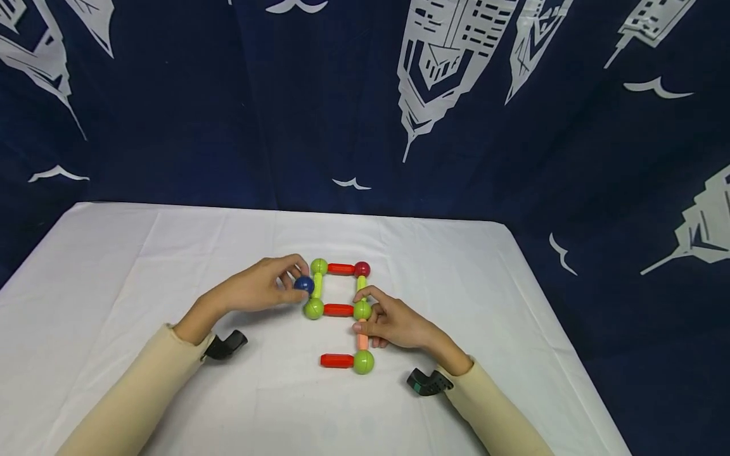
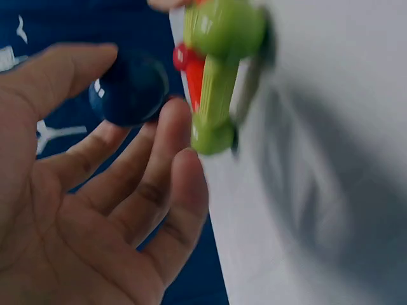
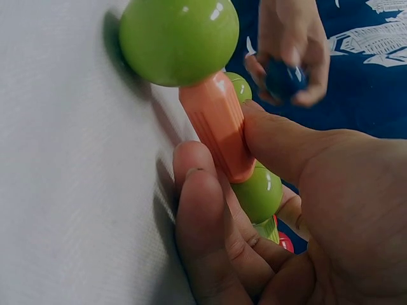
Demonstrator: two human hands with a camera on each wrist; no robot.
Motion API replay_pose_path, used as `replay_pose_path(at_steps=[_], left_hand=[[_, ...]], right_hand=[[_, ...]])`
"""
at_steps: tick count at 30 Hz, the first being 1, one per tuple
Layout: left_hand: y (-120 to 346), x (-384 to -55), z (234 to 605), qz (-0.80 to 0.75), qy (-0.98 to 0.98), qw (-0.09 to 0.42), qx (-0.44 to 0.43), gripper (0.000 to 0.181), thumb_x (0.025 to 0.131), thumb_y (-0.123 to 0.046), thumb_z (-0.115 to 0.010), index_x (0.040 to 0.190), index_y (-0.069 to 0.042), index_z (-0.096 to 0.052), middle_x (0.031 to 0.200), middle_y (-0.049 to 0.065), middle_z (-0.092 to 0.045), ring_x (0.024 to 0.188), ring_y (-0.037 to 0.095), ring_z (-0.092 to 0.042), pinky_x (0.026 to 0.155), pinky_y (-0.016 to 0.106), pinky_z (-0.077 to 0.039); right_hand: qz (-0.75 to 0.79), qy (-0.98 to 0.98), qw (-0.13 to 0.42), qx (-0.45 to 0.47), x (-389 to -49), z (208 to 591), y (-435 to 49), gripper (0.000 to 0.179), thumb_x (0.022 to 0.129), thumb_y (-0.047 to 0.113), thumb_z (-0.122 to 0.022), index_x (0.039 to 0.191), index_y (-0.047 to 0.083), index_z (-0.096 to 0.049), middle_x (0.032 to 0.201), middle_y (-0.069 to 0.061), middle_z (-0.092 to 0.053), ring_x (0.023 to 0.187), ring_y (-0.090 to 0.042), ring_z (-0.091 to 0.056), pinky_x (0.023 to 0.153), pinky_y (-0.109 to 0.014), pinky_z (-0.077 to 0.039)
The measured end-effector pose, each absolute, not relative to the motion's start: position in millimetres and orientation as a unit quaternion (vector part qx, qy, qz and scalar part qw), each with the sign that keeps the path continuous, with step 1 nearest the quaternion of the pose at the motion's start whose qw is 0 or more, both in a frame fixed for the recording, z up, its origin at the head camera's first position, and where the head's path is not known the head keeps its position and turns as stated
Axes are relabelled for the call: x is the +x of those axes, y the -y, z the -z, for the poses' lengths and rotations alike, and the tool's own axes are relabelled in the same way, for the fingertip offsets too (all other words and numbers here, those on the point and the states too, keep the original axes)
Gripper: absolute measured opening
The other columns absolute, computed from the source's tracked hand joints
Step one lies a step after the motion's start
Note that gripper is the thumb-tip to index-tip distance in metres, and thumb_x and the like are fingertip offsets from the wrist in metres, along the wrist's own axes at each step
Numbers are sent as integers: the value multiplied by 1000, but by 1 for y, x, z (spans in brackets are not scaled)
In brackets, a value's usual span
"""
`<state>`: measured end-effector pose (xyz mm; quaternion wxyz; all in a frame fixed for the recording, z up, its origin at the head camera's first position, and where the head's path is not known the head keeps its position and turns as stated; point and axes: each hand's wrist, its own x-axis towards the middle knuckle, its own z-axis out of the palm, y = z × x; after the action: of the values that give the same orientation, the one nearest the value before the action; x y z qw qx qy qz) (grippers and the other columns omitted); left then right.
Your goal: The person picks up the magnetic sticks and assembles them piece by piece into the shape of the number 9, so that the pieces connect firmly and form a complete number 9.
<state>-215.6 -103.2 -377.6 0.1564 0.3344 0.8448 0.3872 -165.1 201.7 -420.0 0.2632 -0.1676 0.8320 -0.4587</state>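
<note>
My left hand [image 1: 256, 286] pinches a dark blue ball [image 1: 304, 285] between thumb and fingertips, just left of a flat figure of balls and sticks. In the left wrist view the same blue ball [image 2: 132, 89] appears apart from the figure. My right hand [image 1: 402, 324] grips a salmon-orange stick [image 3: 219, 124] joining two green balls. The lower green ball [image 1: 364, 362] carries a red stick [image 1: 336, 361] pointing left, its other end bare. Above, green balls [image 1: 313, 308], a dark red ball [image 1: 362, 269], red sticks [image 1: 339, 310] and yellow-green sticks [image 1: 317, 286] form a square.
The figure lies on a table with a white cloth [image 1: 274, 399]. Behind the table hangs a dark blue curtain [image 1: 188, 126] with white building and bird prints. Black devices sit at the left wrist [image 1: 226, 345] and the right wrist [image 1: 429, 382].
</note>
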Motion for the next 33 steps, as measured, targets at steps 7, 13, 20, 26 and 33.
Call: replay_pose_path(at_steps=[7, 13, 20, 26, 33], left_hand=[[106, -171, 391, -385, -825, 202, 361, 29, 86, -15, -77, 109, -12, -59, 87, -6, -64, 75, 5, -59, 66, 22, -48], [103, -148, 400, -384, -817, 227, 366, 29, 84, -14, -79, 106, -16, -60, 87, -9, -63, 77, 4, -59, 66, 22, -49], [95, -142, 405, -377, -814, 229, 377, 28, 83, -14, -80, 103, -21, -62, 91, -9, -63, 83, 8, -59, 70, 22, -48], [90, -140, 407, -377, -820, 227, 367, 28, 82, -18, -82, 102, -21, -63, 91, -9, -62, 81, 8, -58, 69, 23, -48], [86, -136, 407, -356, -827, 230, 369, 29, 85, -21, -80, 112, -19, -70, 96, -13, -61, 80, 5, -56, 71, 22, -47]], right_hand=[[460, -832, 264, -165, -166, 420, -200, 47, 93, 24, -74, 130, 17, -46, 75, -6, -62, 55, -16, -61, 56, -28, -54], [459, -832, 263, -165, -165, 420, -199, 47, 92, 24, -74, 129, 17, -46, 76, -6, -63, 55, -16, -61, 56, -29, -54], [460, -833, 261, -162, -165, 420, -200, 46, 93, 24, -74, 129, 18, -46, 75, -7, -62, 55, -16, -62, 56, -29, -54], [467, -828, 263, -163, -164, 420, -201, 46, 93, 23, -73, 130, 17, -46, 74, -7, -62, 55, -17, -61, 55, -28, -54], [467, -828, 263, -167, -165, 419, -200, 45, 93, 24, -72, 130, 17, -46, 74, -6, -62, 54, -17, -61, 55, -28, -54]])
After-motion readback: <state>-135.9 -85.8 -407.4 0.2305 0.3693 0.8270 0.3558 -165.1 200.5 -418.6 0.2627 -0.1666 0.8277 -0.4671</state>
